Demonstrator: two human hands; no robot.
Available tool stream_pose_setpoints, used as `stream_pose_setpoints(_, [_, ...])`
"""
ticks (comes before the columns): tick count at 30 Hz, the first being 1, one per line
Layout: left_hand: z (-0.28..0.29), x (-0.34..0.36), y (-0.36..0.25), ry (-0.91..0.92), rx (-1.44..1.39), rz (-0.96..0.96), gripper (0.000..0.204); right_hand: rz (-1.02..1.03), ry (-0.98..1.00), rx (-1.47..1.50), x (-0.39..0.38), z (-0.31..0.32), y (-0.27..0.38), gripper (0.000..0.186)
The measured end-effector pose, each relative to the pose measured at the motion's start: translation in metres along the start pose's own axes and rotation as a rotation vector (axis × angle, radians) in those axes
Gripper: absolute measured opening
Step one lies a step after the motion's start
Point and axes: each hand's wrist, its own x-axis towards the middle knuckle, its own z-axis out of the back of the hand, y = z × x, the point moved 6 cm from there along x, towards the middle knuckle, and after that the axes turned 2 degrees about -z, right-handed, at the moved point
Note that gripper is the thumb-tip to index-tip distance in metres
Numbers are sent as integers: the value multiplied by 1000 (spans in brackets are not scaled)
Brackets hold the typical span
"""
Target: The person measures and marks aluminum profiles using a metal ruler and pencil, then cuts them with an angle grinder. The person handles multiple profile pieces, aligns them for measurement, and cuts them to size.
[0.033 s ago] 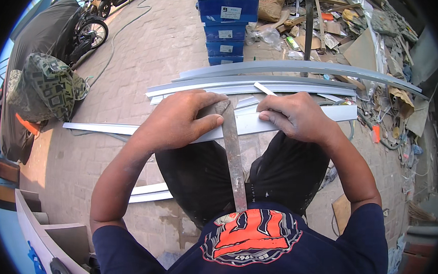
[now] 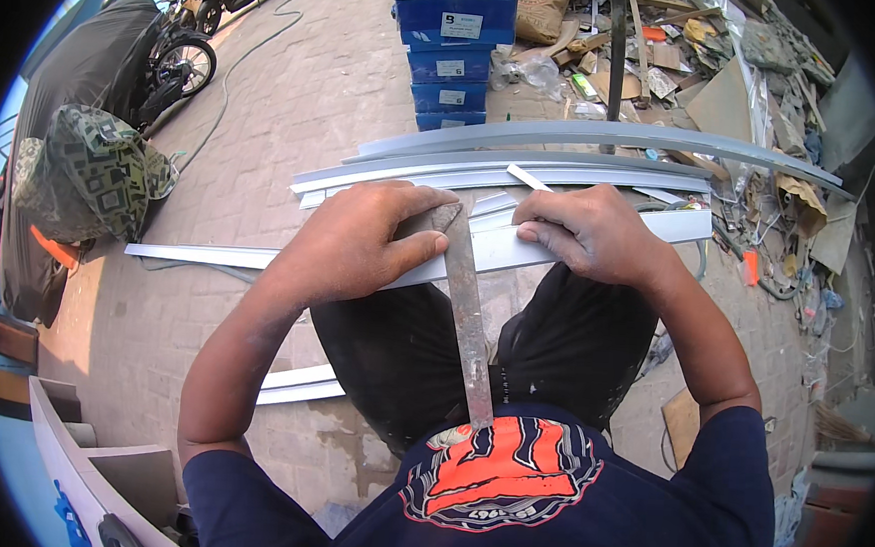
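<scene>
A long white metal profile (image 2: 549, 248) lies across my knees, running out to the left and right. My left hand (image 2: 345, 236) is closed, its thumb and fingers clamping the stock of a worn try square (image 2: 467, 310) against the profile. The square's blade crosses the profile and points back toward my shirt. To the right of the blade, my right hand (image 2: 585, 230) is pinched closed on the profile's upper face. Whatever sits between its thumb and forefinger is hidden.
More long metal profiles (image 2: 606, 133) and a short white strip (image 2: 529, 177) lie just beyond my hands. Blue boxes (image 2: 450, 69) are stacked at the far middle. Rubble (image 2: 671, 57) fills the far right. A covered motorcycle (image 2: 77, 101) and camouflage cloth (image 2: 103, 168) stand left.
</scene>
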Motion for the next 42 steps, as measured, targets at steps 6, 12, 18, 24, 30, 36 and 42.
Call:
stream_pose_setpoints(6, [-6, 8, 2, -52, 39, 33, 49, -7, -8, -55, 9, 2, -7, 12])
stream_pose_setpoints(12, [-11, -2, -1, -158, 52, -43, 54, 101, -332, 15, 3, 9, 6, 17])
stream_pose_setpoints(18, [-15, -5, 0, -187, 122, -79, 60, 185, -549, 104, -11, -3, 28, 20])
stream_pose_setpoints(24, [-12, -2, 8, -146, 29, -60, 60, 282, -657, 85, -8, -18, 32, 24])
stream_pose_setpoints(30, [-9, -2, 8, -40, -101, 39, 56, 267, -596, 84, -9, -18, 32, 26])
stream_pose_setpoints(36, [-7, -2, 2, -83, 35, 58, 56, 276, -605, 78, -7, -18, 34, 22])
stream_pose_setpoints(42, [-11, -3, 6, -100, 46, 49, 58, 277, -596, 53, -12, -22, 42, 21])
